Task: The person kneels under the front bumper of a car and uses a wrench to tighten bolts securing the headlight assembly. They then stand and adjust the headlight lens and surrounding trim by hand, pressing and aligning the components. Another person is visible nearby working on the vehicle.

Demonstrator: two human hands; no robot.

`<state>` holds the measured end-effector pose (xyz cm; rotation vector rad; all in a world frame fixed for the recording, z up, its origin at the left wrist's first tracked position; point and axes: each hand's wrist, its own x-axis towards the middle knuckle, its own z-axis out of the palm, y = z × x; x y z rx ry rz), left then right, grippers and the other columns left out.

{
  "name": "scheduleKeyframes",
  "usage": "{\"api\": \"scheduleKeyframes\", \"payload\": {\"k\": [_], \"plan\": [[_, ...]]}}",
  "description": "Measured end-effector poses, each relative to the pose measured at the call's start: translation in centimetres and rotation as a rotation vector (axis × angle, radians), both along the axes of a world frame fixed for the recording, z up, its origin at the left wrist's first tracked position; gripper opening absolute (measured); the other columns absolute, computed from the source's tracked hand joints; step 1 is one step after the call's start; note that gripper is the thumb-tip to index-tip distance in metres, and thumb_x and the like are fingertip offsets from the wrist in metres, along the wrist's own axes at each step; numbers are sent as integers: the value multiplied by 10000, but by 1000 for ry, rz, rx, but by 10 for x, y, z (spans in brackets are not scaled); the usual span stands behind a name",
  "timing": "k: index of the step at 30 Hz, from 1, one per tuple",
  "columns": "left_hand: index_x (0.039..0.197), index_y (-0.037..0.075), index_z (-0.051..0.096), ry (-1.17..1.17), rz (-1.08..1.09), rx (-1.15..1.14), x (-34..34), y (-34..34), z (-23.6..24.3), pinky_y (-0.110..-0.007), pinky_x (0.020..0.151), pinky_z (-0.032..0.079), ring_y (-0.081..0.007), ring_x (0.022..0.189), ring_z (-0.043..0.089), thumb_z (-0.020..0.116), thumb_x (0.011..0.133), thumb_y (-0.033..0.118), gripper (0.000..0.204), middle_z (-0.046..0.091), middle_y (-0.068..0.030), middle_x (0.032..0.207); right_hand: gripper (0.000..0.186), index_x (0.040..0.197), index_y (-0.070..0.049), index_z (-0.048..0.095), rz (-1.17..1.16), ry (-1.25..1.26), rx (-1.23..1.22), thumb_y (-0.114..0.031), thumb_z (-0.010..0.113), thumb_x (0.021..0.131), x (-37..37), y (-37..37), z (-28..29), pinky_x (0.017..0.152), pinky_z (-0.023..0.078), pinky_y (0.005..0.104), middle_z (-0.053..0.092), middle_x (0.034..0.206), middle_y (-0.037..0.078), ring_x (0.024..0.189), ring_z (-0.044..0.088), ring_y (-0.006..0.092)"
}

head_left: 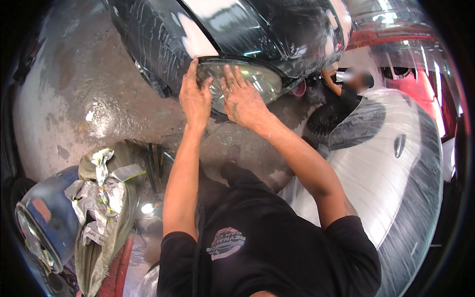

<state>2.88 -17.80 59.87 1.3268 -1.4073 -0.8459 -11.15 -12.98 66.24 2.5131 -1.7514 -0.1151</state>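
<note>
A clear, slightly yellowed headlight [267, 81] sits at the front corner of a dark car [277, 37]. My left hand [195, 99] is at the headlight's left end, its fingers stretched toward the upper corner and the thumb apart. Flat on the lens lies my right hand [243, 103], fingers spread, with dark smudges on the skin. Neither hand appears to hold anything. Part of the lens is hidden beneath my hands. Pale patches [195, 34] show on the car's body just above the headlight.
At right stands a light car [371, 168] wrapped in clear plastic. A co-worker [352, 91] crouches beyond its wheel. At lower left, a blue drum [52, 213] stands beside draped cloth and crumpled paper [101, 193]. The concrete floor [79, 104] has wet patches.
</note>
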Motion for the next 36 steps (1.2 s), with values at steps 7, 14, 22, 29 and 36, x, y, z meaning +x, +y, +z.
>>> {"api": "scheduleKeyframes", "payload": {"k": [7, 14, 22, 29, 36], "plan": [[1487, 118, 534, -55, -15, -51, 2, 0, 0, -462, 801, 531, -358, 908, 663, 756, 890, 114, 637, 644, -176, 1051, 563, 1373, 127, 551, 7, 5, -3, -147, 612, 885, 1, 1, 1, 1102, 458, 499, 363, 1570, 345, 1457, 376, 499], [1532, 97, 496, -179, -37, -13, 2, 5, -2, -401, 809, 514, -283, 863, 618, 737, 931, 212, 658, 608, -150, 996, 600, 1386, 119, 539, 16, -38, 24, -143, 643, 857, -3, 2, 2, 1113, 454, 498, 345, 1583, 335, 1471, 358, 491], [1555, 98, 431, -56, 32, 43, -2, 0, -4, -441, 824, 536, -336, 893, 678, 730, 956, 310, 702, 659, -191, 1018, 583, 1457, -5, 519, 10, -215, 62, -160, 631, 906, -46, 10, 7, 1132, 435, 495, 387, 1626, 143, 1472, 402, 369], [1073, -31, 566, 428, 42, 188, -6, -21, -28, -312, 538, 530, -153, 628, 611, 826, 902, 276, 438, 629, -107, 855, 486, 1348, 58, 591, -394, -660, -132, -194, 640, 935, -149, 56, -32, 1057, 484, 434, 659, 1296, 270, 1225, 630, 409], [836, 1, 617, 447, -118, 369, 7, -33, -33, -306, 521, 565, -147, 583, 615, 786, 941, 327, 382, 631, -70, 737, 838, 1533, 79, 385, -776, -994, 84, -381, 723, 919, -223, 60, -77, 1180, 347, 402, 452, 1542, 303, 1442, 443, 378]]}}
